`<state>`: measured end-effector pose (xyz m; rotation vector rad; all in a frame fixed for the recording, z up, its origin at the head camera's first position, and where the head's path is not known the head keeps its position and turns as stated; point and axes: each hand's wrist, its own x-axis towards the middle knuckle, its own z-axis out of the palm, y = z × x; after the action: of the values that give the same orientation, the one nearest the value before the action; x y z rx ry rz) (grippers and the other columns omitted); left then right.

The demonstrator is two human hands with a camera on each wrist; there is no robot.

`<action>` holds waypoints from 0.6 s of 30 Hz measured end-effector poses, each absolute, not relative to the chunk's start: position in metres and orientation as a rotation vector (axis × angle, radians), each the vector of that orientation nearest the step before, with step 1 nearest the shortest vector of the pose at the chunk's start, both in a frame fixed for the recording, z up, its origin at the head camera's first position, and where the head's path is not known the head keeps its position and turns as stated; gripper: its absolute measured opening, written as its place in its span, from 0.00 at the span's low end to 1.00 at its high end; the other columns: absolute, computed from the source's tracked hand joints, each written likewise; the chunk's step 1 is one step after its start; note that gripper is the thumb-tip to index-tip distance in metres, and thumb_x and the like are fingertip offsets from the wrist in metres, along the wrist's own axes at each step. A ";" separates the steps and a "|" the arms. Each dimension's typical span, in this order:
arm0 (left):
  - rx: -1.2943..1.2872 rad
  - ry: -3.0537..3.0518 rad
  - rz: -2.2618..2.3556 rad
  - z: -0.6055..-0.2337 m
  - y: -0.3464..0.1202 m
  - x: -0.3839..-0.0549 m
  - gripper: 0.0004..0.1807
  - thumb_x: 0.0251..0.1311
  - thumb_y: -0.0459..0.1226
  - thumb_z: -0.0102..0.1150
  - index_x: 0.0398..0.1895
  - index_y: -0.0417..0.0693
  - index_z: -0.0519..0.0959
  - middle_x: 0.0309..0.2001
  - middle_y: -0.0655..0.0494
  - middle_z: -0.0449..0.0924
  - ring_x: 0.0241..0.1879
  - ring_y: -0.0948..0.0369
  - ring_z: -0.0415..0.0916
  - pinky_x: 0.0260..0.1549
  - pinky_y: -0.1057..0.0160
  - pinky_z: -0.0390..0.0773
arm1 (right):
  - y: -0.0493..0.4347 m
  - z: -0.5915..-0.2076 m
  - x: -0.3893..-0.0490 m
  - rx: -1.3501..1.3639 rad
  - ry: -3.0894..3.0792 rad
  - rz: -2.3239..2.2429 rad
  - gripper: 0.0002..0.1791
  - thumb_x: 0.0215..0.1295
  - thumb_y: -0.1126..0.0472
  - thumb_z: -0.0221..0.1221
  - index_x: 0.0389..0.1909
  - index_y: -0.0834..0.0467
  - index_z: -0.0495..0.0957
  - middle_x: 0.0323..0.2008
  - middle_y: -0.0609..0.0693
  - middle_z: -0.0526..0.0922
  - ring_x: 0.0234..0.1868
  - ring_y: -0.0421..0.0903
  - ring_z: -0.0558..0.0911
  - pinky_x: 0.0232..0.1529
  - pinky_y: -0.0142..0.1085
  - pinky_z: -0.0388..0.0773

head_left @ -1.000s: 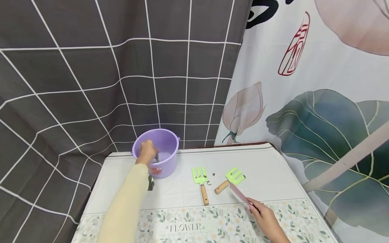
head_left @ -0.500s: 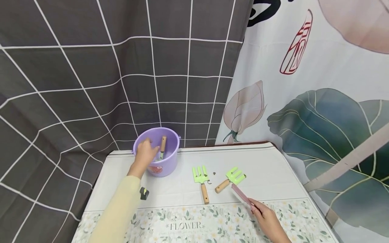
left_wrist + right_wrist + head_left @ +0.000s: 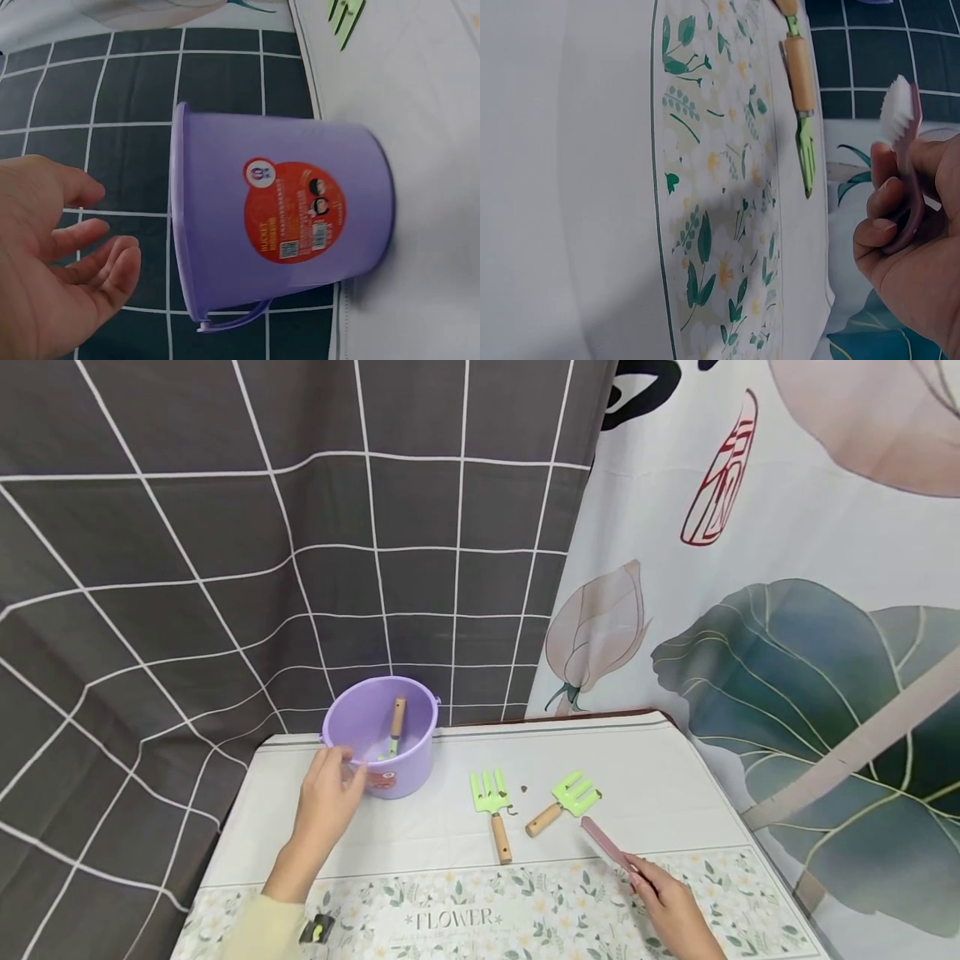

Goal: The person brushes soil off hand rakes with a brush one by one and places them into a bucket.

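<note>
Withdrawn from bucket (image 3: 412, 767): left hand (image 3: 324, 806), fingers loose, empty; snagged rim might tip it. Right of bucket: right hand (image 3: 667, 906), gripping brush (image 3: 603, 843).

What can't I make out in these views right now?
Head view: the lower end of the wooden-handled tool, hidden by the near wall of the bucket.
Head view: what the dark speck is; too small.
Left wrist view: the rest of a green fork, cut off by the top edge.
Left wrist view: fine print on the label; too small.
Right wrist view: part of the handle of the brush, covered by the right hand.
</note>
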<state>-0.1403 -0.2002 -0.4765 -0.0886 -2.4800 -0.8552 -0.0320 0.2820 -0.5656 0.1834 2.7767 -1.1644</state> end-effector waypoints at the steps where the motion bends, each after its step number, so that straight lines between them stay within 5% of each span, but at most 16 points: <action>1: -0.102 -2.468 -0.847 -0.479 -0.199 -0.136 0.14 0.60 0.30 0.68 0.47 0.33 0.79 0.39 0.43 0.77 0.35 0.51 0.77 0.32 0.52 0.81 | 0.282 -0.566 -0.032 0.185 2.774 -1.164 0.22 0.79 0.66 0.53 0.70 0.63 0.72 0.41 0.50 0.85 0.35 0.41 0.78 0.31 0.32 0.75; 18: -0.136 -2.637 -0.883 -0.528 -0.157 -0.086 0.16 0.63 0.32 0.67 0.52 0.38 0.79 0.47 0.45 0.82 0.43 0.51 0.83 0.43 0.52 0.87 | 0.284 -0.572 -0.040 0.127 2.918 -1.140 0.19 0.77 0.66 0.56 0.66 0.61 0.77 0.44 0.53 0.88 0.38 0.42 0.84 0.32 0.31 0.79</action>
<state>-0.0862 -0.1566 -0.5283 -0.1358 -2.6368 -0.8833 -0.0404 0.2844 -0.5721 0.1274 2.9178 -1.1396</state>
